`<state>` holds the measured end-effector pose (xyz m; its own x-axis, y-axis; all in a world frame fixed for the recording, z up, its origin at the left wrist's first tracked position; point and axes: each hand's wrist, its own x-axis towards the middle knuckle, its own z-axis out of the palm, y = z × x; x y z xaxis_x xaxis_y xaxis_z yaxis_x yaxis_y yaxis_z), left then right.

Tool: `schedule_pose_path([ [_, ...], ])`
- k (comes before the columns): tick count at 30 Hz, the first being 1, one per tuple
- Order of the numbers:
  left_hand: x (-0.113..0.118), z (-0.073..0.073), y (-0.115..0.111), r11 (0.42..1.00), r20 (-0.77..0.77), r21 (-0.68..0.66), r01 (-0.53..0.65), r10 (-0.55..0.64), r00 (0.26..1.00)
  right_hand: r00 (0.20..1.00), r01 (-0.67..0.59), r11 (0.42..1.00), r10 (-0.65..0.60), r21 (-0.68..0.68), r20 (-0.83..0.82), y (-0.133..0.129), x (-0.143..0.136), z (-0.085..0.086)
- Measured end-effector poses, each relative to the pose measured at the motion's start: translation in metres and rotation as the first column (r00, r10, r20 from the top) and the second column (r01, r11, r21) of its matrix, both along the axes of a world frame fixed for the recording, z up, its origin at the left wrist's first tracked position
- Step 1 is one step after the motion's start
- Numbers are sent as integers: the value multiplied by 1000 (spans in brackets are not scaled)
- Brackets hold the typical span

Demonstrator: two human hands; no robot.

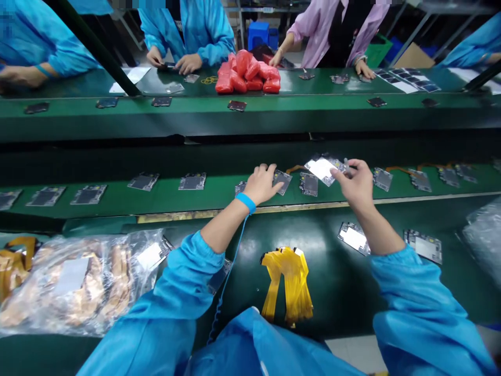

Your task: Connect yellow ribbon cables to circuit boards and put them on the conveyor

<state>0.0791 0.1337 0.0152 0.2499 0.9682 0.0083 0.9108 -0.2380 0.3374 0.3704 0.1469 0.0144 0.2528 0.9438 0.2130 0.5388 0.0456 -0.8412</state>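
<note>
My right hand (357,183) pinches a circuit board (321,168) with a bright shield plate by its right edge, tilted above the belt (223,196). An orange flex cable (295,168) runs leftward from near that board. My left hand (261,185), with a blue wrist strap (246,203), hovers over or touches a circuit board (283,183) on the belt. Its thumb and fingers are apart; whether the fingertips meet the board is hidden. Between my hands lies another circuit board (309,184). A bundle of yellow flex cables (289,282) rests on the bench before me.
More circuit boards (192,181) sit along the belt on both sides. A clear bag of copper-coloured parts (86,282) lies at left, with a loose board (354,238) at right. Across the line, co-workers' hands (189,63) work near red bundles (248,73).
</note>
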Motion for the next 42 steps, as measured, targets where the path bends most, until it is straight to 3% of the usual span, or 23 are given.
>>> schedule_pose_path([
  [6, -50, -14, -11, 977, -248, -178, 118, -161, 955, 979, -198, 955, 182, -219, -91, -60, -8, -2],
  [12, -63, -15, -13, 963, -310, -221, 155, -219, 925, 879, -477, 808, 431, -347, -205, -93, -63, -29],
  [17, -86, -6, -24, 974, -308, -188, 124, -179, 935, 817, -558, 738, 569, -381, -94, -104, -104, -49],
  [23, -135, 10, -74, 994, -328, -106, 25, -59, 943, 738, -608, 671, 675, -424, 9, -110, -141, -55],
  [29, -172, 5, -139, 965, -447, -209, -160, 52, 893, 570, -687, 591, 799, -423, 192, -122, -174, -39],
  [32, -183, 10, -156, 968, -320, -130, -216, 165, 933, 571, -710, 613, 789, -346, 227, -119, -172, -31],
  [34, -176, 21, -161, 973, -19, -48, -226, 225, 974, 622, -676, 656, 752, -335, 218, -115, -160, -27],
  [36, -157, 38, -165, 976, 383, -17, -218, 207, 900, 645, -655, 672, 735, -344, 207, -112, -140, -25],
  [38, -130, 57, -169, 993, 717, -58, -99, 110, 688, 669, -634, 689, 716, -350, 199, -112, -116, -21],
  [40, -101, 80, -176, 993, 894, -87, 74, 45, 446, 697, -600, 708, 691, -374, 190, -119, -89, -17],
  [42, -76, 102, -185, 967, 960, -121, 224, 56, 274, 725, -555, 716, 666, -424, 175, -130, -66, -13],
])
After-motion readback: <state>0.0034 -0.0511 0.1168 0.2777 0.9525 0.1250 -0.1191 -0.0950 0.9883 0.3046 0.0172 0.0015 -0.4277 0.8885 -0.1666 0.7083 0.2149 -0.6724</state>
